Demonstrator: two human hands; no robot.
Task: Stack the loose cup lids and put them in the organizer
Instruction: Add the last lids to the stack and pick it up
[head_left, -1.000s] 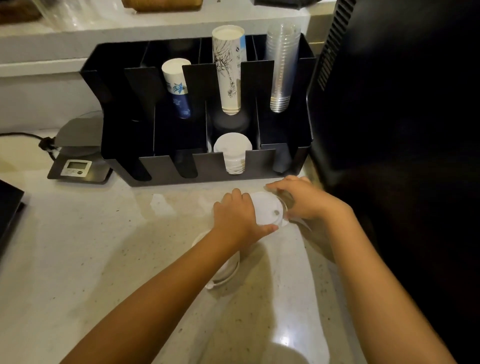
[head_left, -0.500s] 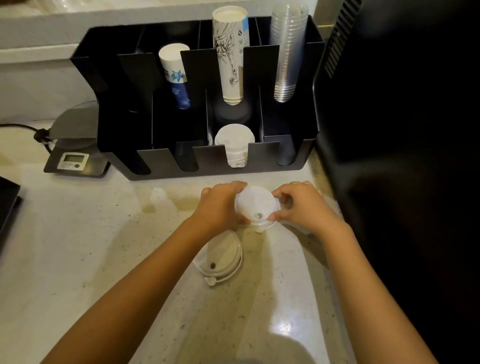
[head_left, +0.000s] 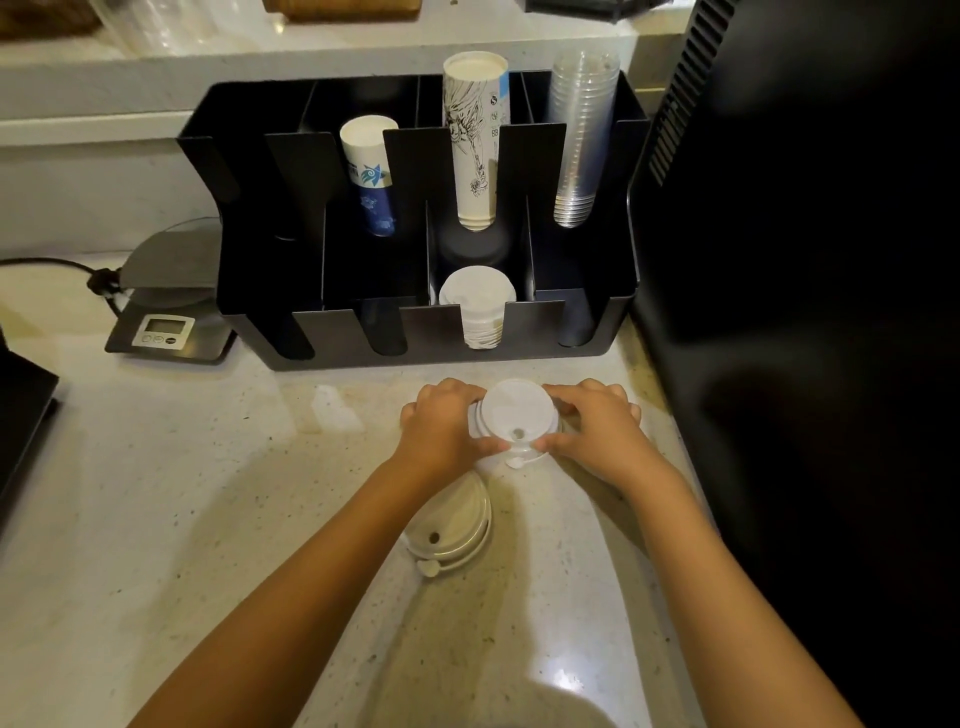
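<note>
While both hands clasp a lid stack (head_left: 517, 422), left hand (head_left: 441, 428), right hand (head_left: 597, 434), loose lids (head_left: 452, 525) nearby, organizer (head_left: 332, 332) beyond.

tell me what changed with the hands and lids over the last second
The left hand came off the lower lids, which now lie uncovered on the counter. Both hands now pinch the white lid stack from either side, the right hand opposite the left, squaring it up. The organizer, its cups and the scale stayed as they were.
</note>
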